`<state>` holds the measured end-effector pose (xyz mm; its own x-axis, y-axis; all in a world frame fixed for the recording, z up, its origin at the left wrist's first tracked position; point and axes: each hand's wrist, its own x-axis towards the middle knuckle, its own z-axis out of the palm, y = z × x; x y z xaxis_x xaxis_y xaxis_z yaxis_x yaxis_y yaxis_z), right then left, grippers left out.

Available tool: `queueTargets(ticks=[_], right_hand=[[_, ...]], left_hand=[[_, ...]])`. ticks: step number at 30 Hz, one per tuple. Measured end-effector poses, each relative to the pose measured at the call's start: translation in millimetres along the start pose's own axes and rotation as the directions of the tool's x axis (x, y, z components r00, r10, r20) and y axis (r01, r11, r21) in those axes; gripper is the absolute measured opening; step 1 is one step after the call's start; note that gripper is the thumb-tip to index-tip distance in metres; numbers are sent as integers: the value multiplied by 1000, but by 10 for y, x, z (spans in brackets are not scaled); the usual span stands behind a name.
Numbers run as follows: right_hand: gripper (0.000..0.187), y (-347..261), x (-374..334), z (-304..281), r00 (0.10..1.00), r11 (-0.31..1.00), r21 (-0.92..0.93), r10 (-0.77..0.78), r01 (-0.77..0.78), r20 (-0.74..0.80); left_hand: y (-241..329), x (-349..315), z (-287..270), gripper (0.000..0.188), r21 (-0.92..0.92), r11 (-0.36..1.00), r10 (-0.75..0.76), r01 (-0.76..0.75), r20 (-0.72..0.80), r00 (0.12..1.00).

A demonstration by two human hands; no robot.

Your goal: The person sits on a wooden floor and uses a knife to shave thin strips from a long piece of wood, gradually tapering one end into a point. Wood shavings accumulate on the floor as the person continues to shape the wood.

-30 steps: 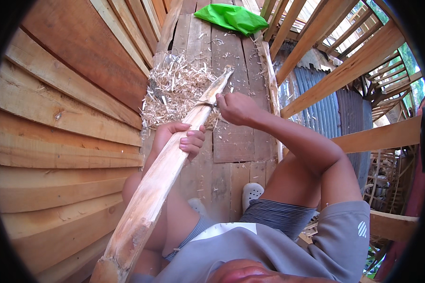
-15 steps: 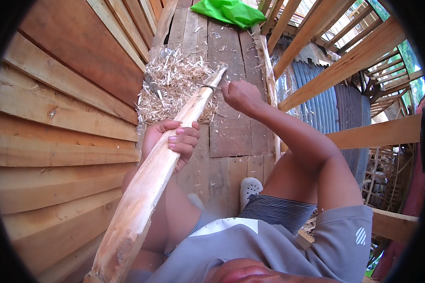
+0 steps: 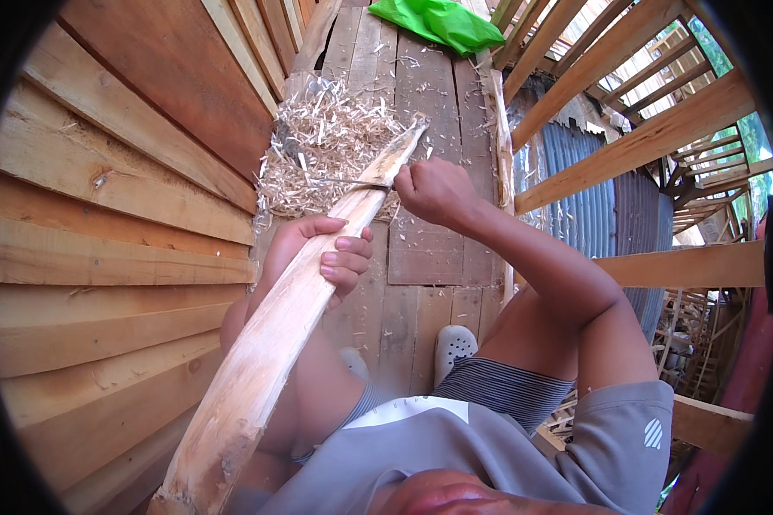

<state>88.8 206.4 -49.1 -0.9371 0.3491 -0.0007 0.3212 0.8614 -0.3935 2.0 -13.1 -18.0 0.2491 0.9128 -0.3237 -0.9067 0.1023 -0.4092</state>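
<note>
A long, pale, barkless wooden pole (image 3: 270,339) slants from the lower left up toward the middle, its far end narrower and darker in patches. My left hand (image 3: 326,253) is wrapped round it about midway, thumb on top and fingers over the right side. My right hand (image 3: 438,190) is a fist just right of the pole's upper part, closed on the handle of a knife, which the fingers hide. The thin knife blade (image 3: 352,182) lies across the pole, beyond my left hand, its tip reaching past the left side.
A heap of wood shavings (image 3: 318,142) covers the plank floor (image 3: 423,249) beyond my hands. A plank wall (image 3: 112,257) rises on the left. Wooden rails (image 3: 644,146) and corrugated metal sheets (image 3: 580,176) stand on the right. A bright green plastic bag (image 3: 442,21) lies at the far end.
My right hand and the knife have moved down the pole, nearer my left hand. More of the blade shows across the wood. My left hand keeps its grip. The view has shifted slightly.
</note>
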Motion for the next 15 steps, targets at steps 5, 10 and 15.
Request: queueTargets(ticks=[5, 10, 15], right_hand=[[47, -73, -91, -8, 998, 996, -58, -69, 70, 10], [49, 204, 41, -69, 991, 997, -37, 71, -67, 117], [50, 231, 42, 73, 997, 998, -26, 65, -64, 48]], left_hand=[[-28, -54, -44, 27, 28, 1000, -9, 9, 1, 1000], [14, -65, -19, 27, 33, 998, -48, 47, 19, 999], [-2, -54, -45, 29, 6, 999, -48, 48, 11, 999]])
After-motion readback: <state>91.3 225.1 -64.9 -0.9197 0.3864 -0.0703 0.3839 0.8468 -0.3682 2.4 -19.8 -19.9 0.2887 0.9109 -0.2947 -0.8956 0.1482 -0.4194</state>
